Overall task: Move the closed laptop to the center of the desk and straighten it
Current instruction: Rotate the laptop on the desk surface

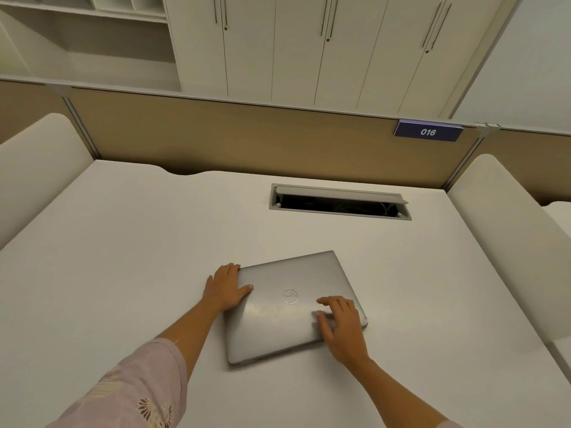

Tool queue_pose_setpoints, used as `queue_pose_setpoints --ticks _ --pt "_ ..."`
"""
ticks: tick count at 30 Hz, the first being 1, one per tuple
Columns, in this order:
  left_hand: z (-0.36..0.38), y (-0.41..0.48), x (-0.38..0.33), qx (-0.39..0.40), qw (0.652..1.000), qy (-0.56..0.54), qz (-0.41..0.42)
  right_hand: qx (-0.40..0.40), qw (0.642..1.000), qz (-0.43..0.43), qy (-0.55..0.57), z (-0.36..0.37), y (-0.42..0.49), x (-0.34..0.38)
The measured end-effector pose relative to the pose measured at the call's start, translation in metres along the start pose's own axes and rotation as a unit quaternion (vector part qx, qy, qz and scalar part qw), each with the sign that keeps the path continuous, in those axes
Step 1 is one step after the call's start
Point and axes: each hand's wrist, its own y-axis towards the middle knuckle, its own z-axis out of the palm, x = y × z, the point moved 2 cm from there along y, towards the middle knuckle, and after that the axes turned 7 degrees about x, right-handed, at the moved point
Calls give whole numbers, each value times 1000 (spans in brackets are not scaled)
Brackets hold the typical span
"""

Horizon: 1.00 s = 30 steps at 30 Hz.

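On the left, a pale cushioned side panel (37, 162) rises beside the white worktop (123, 242). A forearm in a pink patterned sleeve (136, 393) reaches in from the near left corner. Its left hand (227, 288) rests against the far left corner of the closed laptop (293, 307): the fingers (230, 268) curl over the far edge, and the thumb lies flat on the lid, so this grip pinches the laptop's corner.

The silver laptop lies flat on the worktop, roughly midway between left and right and toward the near side. It sits askew, its right side turned farther from the viewer than its left, so its edges do not line up with the worktop's edges. A round logo (290, 296) shows at the middle of the lid.

The right hand (340, 325) lies palm down on the near right part of the lid, fingers spread and pressing flat, thumb stretched along the lid; this grip clasps nothing.

Beyond the laptop, a cable hatch (340, 200) in the worktop stands with its flap raised. On the tan partition (216, 134) behind, toward the right, hangs a dark plate reading 016 (428, 131). Another cushioned panel (506, 230) closes the right side.
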Motion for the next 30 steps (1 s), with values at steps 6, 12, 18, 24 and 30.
queue_pose_setpoints --ticks 6,12,18,24,30 --pt "1 12 -13 37 999 25 -14 108 989 -83 -63 -4 -19 -5" --pt "2 7 -16 16 999 41 -18 152 978 -102 -98 -1 -22 -3" --pt "9 -7 -26 23 995 70 -65 169 969 -110 -139 -12 -14 -9" --pt "20 -31 -40 29 986 72 -148 213 947 -134 -199 -32 6 -24" --pt "47 -65 -55 40 981 15 -188 160 969 3 -187 -62 30 -52"
